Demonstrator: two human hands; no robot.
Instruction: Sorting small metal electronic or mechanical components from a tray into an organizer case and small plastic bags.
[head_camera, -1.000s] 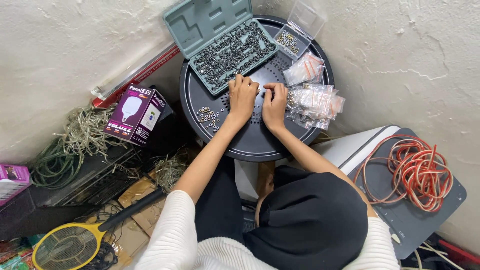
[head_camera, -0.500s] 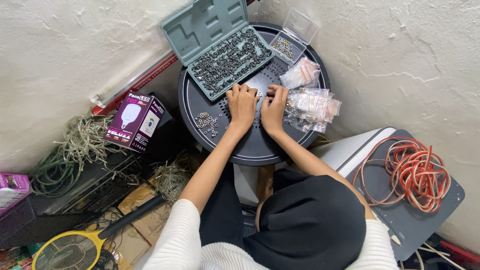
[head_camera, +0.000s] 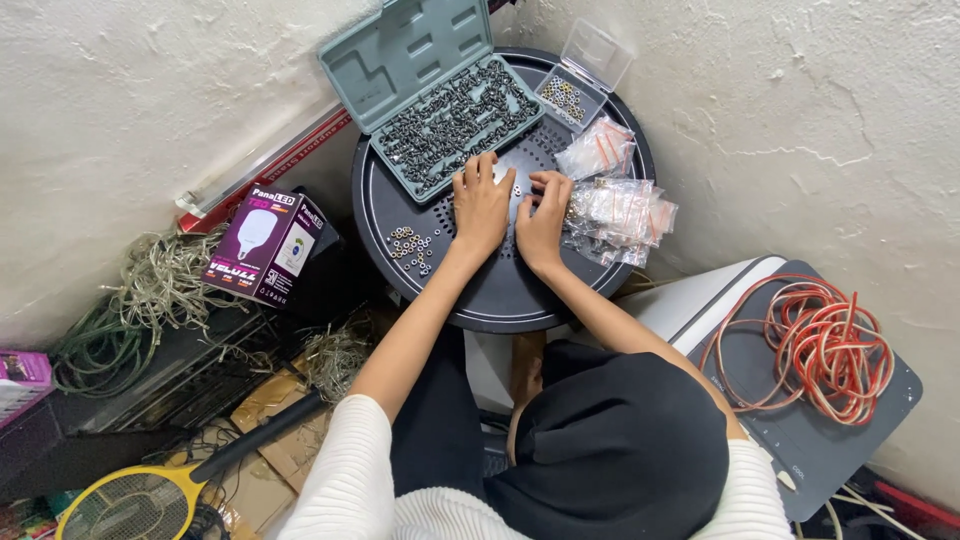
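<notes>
Big round black table (head_camera: 500, 290) takes up the corner between two rough plastered walls, and both hands sit near its middle. Left hand (head_camera: 482, 205) and right hand (head_camera: 543, 218) are side by side, fingers curled down toward some tiny bit of hardware between them; can't tell whether either is pinching anything, it's too small and hidden. Just beyond the left hand is the open grey-green case (head_camera: 440, 100) packed with dark screws, and beyond the right hand a small clear box (head_camera: 572, 92). Clear plastic bags (head_camera: 615, 205) lie touching the right hand's outer side, and a little heap of washers (head_camera: 410, 245) sits outboard of the left wrist. My take: keep fingertips low and work over the table's flat so nothing rolls off. Floor's cluttered: purple bulb box (head_camera: 265, 245), orange cable coil (head_camera: 825, 345), yellow racket (head_camera: 130, 505).
</notes>
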